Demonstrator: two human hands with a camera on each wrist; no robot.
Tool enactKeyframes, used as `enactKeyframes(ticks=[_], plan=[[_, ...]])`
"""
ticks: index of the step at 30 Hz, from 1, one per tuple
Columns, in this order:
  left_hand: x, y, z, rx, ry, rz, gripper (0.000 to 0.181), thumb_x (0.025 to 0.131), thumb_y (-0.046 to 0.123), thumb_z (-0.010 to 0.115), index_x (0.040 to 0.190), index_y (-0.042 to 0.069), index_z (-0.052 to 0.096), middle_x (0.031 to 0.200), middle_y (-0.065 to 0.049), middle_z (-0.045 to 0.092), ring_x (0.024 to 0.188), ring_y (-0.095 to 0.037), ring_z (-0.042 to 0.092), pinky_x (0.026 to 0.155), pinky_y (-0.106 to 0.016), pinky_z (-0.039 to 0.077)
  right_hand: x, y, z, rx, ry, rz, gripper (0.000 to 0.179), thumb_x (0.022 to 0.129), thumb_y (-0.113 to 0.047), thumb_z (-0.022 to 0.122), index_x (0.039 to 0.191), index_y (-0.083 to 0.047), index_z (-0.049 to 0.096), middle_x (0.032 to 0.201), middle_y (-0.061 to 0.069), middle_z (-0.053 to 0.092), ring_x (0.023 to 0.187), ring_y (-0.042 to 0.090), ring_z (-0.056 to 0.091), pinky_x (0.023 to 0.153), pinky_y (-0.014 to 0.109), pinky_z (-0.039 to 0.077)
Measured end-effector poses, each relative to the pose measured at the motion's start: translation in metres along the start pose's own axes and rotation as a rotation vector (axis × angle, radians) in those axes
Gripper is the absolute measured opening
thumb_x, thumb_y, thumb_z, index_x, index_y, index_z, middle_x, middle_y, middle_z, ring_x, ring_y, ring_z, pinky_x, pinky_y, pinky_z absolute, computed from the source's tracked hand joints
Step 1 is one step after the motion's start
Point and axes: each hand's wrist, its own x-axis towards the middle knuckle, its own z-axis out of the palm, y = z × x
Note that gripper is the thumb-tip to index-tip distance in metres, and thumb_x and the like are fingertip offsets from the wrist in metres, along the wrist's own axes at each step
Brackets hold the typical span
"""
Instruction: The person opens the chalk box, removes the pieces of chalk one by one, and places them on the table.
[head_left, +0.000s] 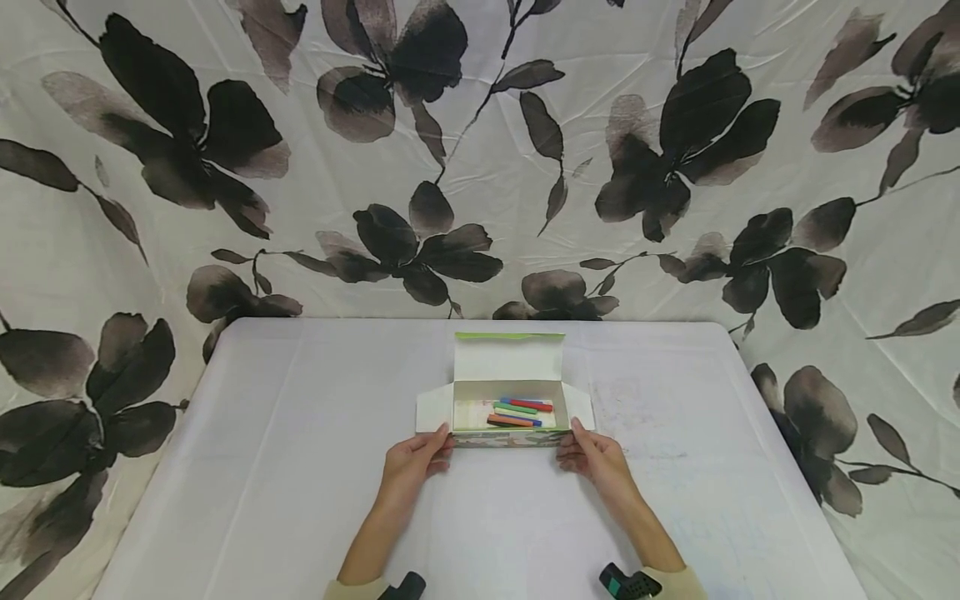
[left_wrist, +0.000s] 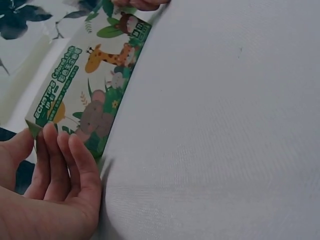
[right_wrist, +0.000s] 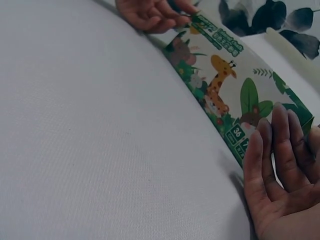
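Observation:
An open cardboard box (head_left: 506,439) stands on the table, its lid raised at the back and its side flaps folded outward. Several coloured sticks (head_left: 519,408), among them red, green, blue and orange ones, lie inside. At the near left corner, my left hand (head_left: 408,467) pinches the box between thumb and fingers. My right hand (head_left: 602,468) grips the near right corner in the same way. Both wrist views show the printed front panel (left_wrist: 102,75), with a giraffe, an elephant and green leaves; fingertips press against it near each end.
A white cloth covers the table (head_left: 315,517), with faint coloured smudges on its right side. Behind it hangs a floral curtain (head_left: 540,250). Dark devices (head_left: 630,582) are strapped on both wrists.

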Motion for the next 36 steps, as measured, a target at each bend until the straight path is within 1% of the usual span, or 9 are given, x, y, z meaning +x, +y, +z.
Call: enactKeyframes(ticks=[7, 13, 18, 21, 25, 28, 32, 36], plan=[[-0.001, 0.000, -0.002, 0.005, 0.002, -0.010, 0.044, 0.096, 0.033, 0.075, 0.112, -0.007, 0.070, 0.099, -0.009, 0.075, 0.090, -0.015, 0.067, 0.076, -0.025, 0.059, 0.000, -0.001, 0.004, -0.036, -0.001, -0.005, 0.053, 0.105, -0.043, 0.059, 0.095, 0.008, 0.070, 0.086, 0.012, 0.072, 0.080, 0.018, 0.070, 0.073, 0.031, 0.061], [-0.004, 0.002, -0.002, -0.011, 0.024, 0.003, 0.043, 0.096, 0.033, 0.076, 0.110, -0.007, 0.072, 0.096, -0.007, 0.075, 0.087, -0.015, 0.068, 0.074, -0.024, 0.059, -0.001, -0.003, 0.002, -0.091, 0.014, -0.046, 0.054, 0.105, -0.043, 0.059, 0.098, 0.009, 0.072, 0.087, 0.013, 0.074, 0.081, 0.019, 0.072, 0.075, 0.031, 0.061], [-0.008, 0.005, 0.000, 0.054, 0.054, 0.033, 0.046, 0.096, 0.040, 0.074, 0.108, -0.005, 0.074, 0.094, -0.009, 0.076, 0.084, -0.017, 0.070, 0.070, -0.024, 0.058, -0.004, -0.007, -0.001, -0.133, 0.025, -0.093, 0.054, 0.105, -0.041, 0.058, 0.099, 0.010, 0.072, 0.089, 0.015, 0.075, 0.082, 0.019, 0.073, 0.075, 0.032, 0.061], [-0.010, 0.006, 0.003, 0.081, 0.065, 0.027, 0.048, 0.096, 0.043, 0.073, 0.104, -0.004, 0.075, 0.091, -0.008, 0.076, 0.078, -0.015, 0.069, 0.064, -0.023, 0.056, -0.007, -0.011, -0.001, -0.153, 0.014, -0.124, 0.053, 0.107, -0.040, 0.057, 0.099, 0.010, 0.072, 0.089, 0.015, 0.075, 0.082, 0.019, 0.073, 0.075, 0.032, 0.061], [-0.011, 0.007, 0.009, 0.086, 0.052, 0.000, 0.051, 0.094, 0.047, 0.074, 0.098, -0.004, 0.076, 0.083, -0.007, 0.076, 0.069, -0.012, 0.068, 0.058, -0.021, 0.053, -0.011, -0.018, -0.001, -0.185, -0.041, -0.174, 0.047, 0.107, -0.035, 0.058, 0.098, 0.009, 0.072, 0.089, 0.015, 0.076, 0.082, 0.021, 0.074, 0.075, 0.034, 0.062], [-0.012, 0.007, 0.014, 0.103, 0.015, -0.011, 0.056, 0.093, 0.052, 0.073, 0.096, -0.004, 0.077, 0.081, -0.006, 0.076, 0.065, -0.011, 0.067, 0.056, -0.020, 0.052, -0.013, -0.024, 0.002, -0.249, -0.114, -0.236, 0.042, 0.107, -0.031, 0.058, 0.099, 0.007, 0.072, 0.090, 0.014, 0.076, 0.082, 0.022, 0.074, 0.076, 0.037, 0.062], [-0.010, 0.010, 0.022, 0.111, -0.032, -0.025, 0.059, 0.093, 0.056, 0.071, 0.097, -0.003, 0.077, 0.082, -0.006, 0.077, 0.063, -0.009, 0.067, 0.056, -0.019, 0.052, -0.016, -0.038, 0.008, -0.354, -0.215, -0.339, 0.035, 0.107, -0.028, 0.058, 0.104, 0.004, 0.073, 0.093, 0.013, 0.075, 0.082, 0.022, 0.073, 0.076, 0.042, 0.062], [-0.008, 0.011, 0.029, 0.082, -0.061, -0.069, 0.060, 0.093, 0.056, 0.070, 0.100, -0.003, 0.077, 0.084, -0.006, 0.078, 0.063, -0.007, 0.069, 0.055, -0.018, 0.052, -0.014, -0.054, 0.019, -0.399, -0.292, -0.417, 0.030, 0.107, -0.024, 0.059, 0.104, 0.003, 0.073, 0.094, 0.012, 0.074, 0.083, 0.023, 0.072, 0.076, 0.042, 0.062]])
